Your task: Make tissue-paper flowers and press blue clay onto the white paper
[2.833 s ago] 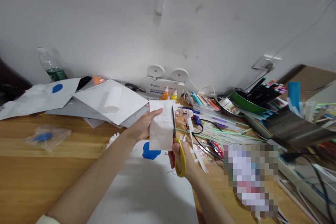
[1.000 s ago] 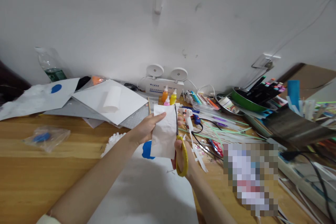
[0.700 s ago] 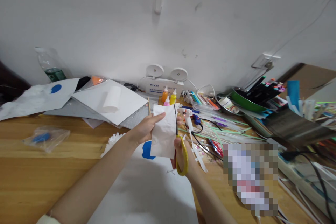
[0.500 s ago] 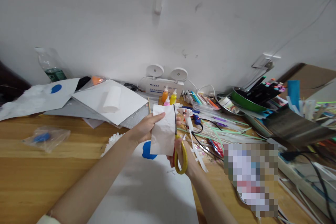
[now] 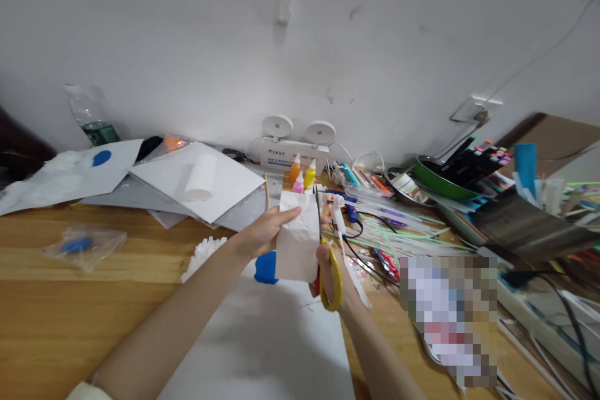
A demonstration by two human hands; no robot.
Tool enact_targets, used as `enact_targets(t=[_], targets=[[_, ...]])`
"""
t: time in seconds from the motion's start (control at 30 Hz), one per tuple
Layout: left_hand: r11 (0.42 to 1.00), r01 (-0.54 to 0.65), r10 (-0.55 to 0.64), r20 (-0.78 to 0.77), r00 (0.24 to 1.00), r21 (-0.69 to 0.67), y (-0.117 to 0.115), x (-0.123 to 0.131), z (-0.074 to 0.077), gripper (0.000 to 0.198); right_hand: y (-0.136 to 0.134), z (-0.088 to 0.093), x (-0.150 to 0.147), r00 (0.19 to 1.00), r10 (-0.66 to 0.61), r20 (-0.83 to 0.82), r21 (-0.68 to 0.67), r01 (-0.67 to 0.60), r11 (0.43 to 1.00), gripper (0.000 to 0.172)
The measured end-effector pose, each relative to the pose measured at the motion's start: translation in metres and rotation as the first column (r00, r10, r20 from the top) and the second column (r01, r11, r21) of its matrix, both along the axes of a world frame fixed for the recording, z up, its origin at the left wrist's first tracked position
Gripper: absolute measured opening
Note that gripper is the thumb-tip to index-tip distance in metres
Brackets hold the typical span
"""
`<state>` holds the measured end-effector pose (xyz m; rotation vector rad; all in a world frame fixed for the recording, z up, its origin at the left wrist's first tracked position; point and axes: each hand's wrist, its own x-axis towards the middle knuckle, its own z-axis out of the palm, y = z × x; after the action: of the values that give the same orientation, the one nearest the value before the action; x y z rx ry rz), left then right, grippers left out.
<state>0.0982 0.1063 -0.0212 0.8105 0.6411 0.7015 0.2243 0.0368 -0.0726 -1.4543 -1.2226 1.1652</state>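
My left hand (image 5: 262,231) pinches a folded piece of white tissue paper (image 5: 299,250) by its upper left, thumb on top. At the tissue's right edge are the scissors (image 5: 331,284), with yellow and red handles held in my right hand (image 5: 332,265). Their dark blades point away from me along that edge, slightly parted at the tips. Beneath lies a large white sheet (image 5: 262,344) bearing a blue painted patch (image 5: 265,267), partly covered by the tissue. A crumpled white paper cluster (image 5: 204,256) is at the sheet's left edge.
Behind the tissue stand orange (image 5: 295,169), yellow (image 5: 310,173) and pink (image 5: 298,183) paint bottles. A glue gun (image 5: 338,215) lies to the right among paper strips. A tissue roll (image 5: 200,180) rests on white boards at the back left. A plastic bag (image 5: 87,247) lies left.
Both hands, with the tissue and scissors, have shifted slightly right and down. The scissor blades have opened a little at their tips.
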Motion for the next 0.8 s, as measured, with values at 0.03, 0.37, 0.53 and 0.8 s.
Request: enact_targets(t=[0.03, 0.37, 0.53, 0.8], targets=[[1.000, 0.003, -0.003, 0.001, 1.000, 0.000, 0.000, 0.000, 0.000, 0.030, 0.000, -0.002, 0.000, 0.999, -0.038, 0.005, 0.005, 0.038, 0.999, 0.072], [1.000, -0.016, 0.016, -0.060, 0.998, -0.014, 0.003, -0.001, -0.005, 0.032, 0.002, -0.002, 0.002, 0.961, 0.050, -0.271, -0.006, -0.053, 0.999, 0.062], [1.000, 0.002, -0.005, -0.094, 0.996, -0.031, 0.010, -0.003, -0.011, 0.029, 0.010, 0.007, 0.015, 0.838, 0.116, -0.533, -0.027, -0.154, 0.988, 0.068], [1.000, 0.031, -0.031, -0.057, 0.998, -0.003, 0.018, -0.013, -0.002, 0.027, 0.011, 0.028, 0.043, 0.747, 0.140, -0.650, 0.071, -0.124, 0.990, 0.070]])
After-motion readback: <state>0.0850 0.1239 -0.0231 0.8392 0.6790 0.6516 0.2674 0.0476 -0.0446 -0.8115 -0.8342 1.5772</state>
